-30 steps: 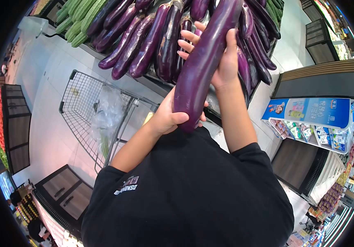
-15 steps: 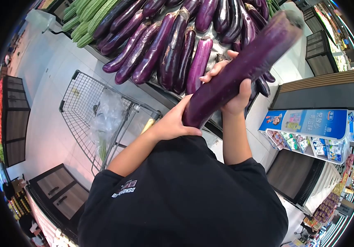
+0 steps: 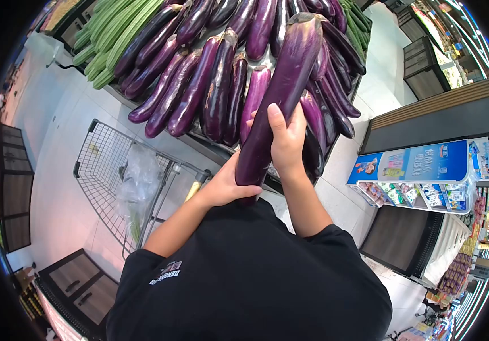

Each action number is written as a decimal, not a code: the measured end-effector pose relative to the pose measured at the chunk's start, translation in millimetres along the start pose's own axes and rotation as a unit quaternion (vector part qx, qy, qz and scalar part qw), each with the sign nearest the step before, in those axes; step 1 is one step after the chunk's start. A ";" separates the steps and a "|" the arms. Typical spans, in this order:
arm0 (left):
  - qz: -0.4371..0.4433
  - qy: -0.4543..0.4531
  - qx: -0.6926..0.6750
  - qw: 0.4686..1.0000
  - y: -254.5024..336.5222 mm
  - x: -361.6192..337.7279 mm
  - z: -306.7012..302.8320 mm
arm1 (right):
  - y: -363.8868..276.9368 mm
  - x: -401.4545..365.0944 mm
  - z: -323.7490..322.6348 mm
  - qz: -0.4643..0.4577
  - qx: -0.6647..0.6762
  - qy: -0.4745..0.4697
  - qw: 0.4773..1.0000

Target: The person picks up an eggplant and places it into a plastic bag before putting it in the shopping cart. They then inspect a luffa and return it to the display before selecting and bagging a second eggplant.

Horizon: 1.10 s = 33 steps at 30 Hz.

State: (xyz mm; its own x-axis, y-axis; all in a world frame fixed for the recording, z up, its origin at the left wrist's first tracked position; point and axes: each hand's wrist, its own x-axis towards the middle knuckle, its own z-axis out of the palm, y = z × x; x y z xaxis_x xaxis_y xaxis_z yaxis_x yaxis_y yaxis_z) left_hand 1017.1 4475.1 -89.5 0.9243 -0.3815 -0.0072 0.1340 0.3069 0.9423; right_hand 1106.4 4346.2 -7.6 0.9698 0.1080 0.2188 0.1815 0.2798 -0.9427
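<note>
A long dark purple eggplant (image 3: pixel 281 94) is held in front of my chest, its stem end pointing up and slightly right. My left hand (image 3: pixel 227 182) grips the lower end, the thumb lying across it. Around the middle wraps my right hand (image 3: pixel 287 138), thumb on the near side and most fingers hidden behind. Beyond my hands, several more eggplants (image 3: pixel 202 85) lie side by side on the display, some glossy and dark, one a lighter purple.
Left of me stands a wire shopping cart (image 3: pixel 99 159) with a clear plastic bag (image 3: pixel 139 182) in it. Long green ridged gourds (image 3: pixel 122 34) lie at the display's left. A blue-topped rack of packets (image 3: pixel 415 167) is on the right, above a dark cabinet (image 3: pixel 400 238).
The eggplant has swung from a rightward slant to nearly upright and shifted left. Both hands keep hold of it. The view has tilted slightly, so the display sits lower.
</note>
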 end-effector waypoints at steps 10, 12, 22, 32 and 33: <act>-0.097 0.050 0.077 0.991 -14.9 3.0 0.5 | 38.4 23.1 -41.6 -0.007 -0.211 0.036 0.977; -0.123 0.074 0.119 0.982 -20.1 -2.4 -8.6 | 41.7 32.0 -49.5 0.005 -0.382 0.087 0.920; -0.099 0.097 0.078 0.987 -25.8 -18.0 -27.7 | 94.0 54.1 -59.4 0.062 -0.615 0.114 0.778; -0.098 0.095 0.032 0.990 -29.0 -27.2 -43.6 | 102.0 54.9 -37.2 0.111 -0.691 0.097 0.707; -0.097 0.100 0.028 0.990 -28.3 -26.4 -44.1 | 105.1 54.7 -37.1 0.085 -0.704 0.103 0.697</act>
State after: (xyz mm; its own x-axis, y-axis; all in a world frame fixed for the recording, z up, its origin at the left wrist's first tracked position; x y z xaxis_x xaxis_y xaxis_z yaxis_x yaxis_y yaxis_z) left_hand 1004.6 4514.9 -130.7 0.9360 -0.2474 -0.2505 0.3011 0.1933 0.9338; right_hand 1184.6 4346.1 -104.1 0.9733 -0.1545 0.1698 -0.0995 -0.9504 -0.2946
